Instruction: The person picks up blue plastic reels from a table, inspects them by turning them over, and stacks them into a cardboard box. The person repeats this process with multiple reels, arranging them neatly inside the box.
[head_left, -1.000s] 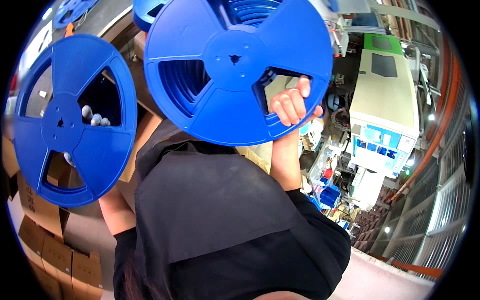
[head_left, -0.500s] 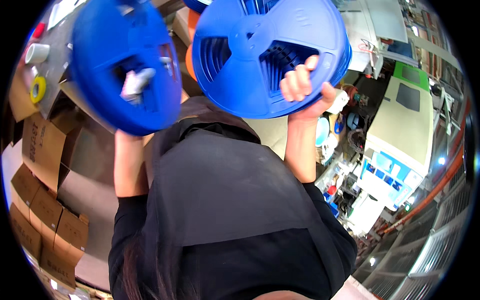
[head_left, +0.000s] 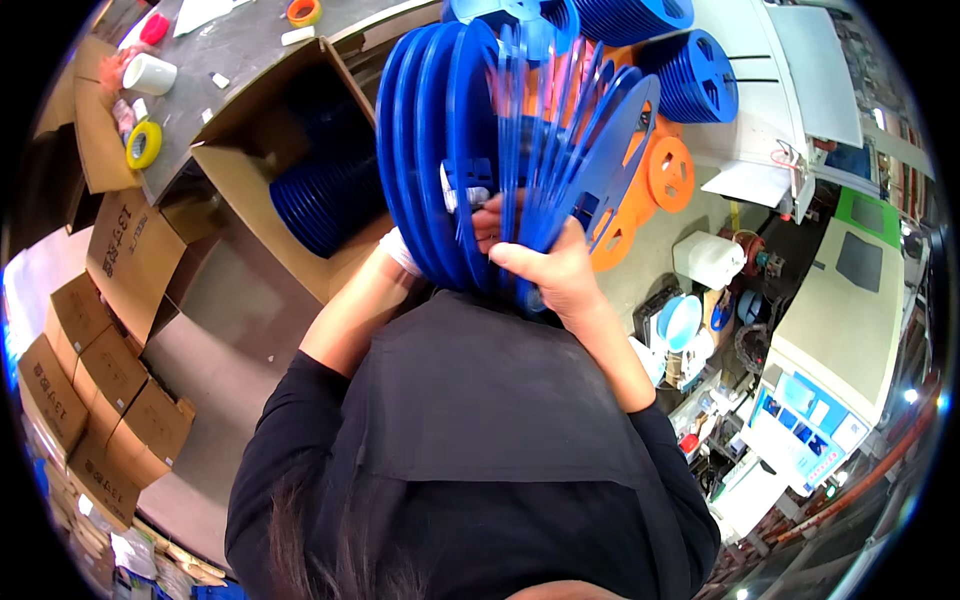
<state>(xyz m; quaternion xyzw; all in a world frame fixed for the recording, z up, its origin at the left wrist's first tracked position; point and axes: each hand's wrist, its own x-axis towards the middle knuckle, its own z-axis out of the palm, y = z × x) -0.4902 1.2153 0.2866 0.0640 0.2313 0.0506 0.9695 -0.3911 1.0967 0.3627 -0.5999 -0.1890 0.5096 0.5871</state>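
Note:
In front of my chest a row of blue plastic reels (head_left: 425, 150) stands on edge, held between both hands. The left ones stay close together; the right ones fan apart in thin, partly blurred discs. My left hand (head_left: 402, 252) grips the left reels from outside, its white-covered fingertips showing through a reel opening. My right hand (head_left: 555, 268) is closed on the lower edge of the fanned reels (head_left: 605, 150), thumb on the near side. Just left of them, an open cardboard box (head_left: 250, 225) contains a stack of blue reels (head_left: 322, 205).
Beyond, more blue reel stacks (head_left: 700, 80) and orange reels (head_left: 672, 172) sit near a white surface. A grey table (head_left: 235, 60) bears tape rolls (head_left: 144, 145) and a white cup-like roll (head_left: 150, 74). Closed cartons (head_left: 110, 370) are at left, a beige-green machine (head_left: 835, 290) at right.
My hands have come together, bringing the two separate reel groups side by side. The right-hand reels have turned edge-on and spread. The open box with reels has come into view.

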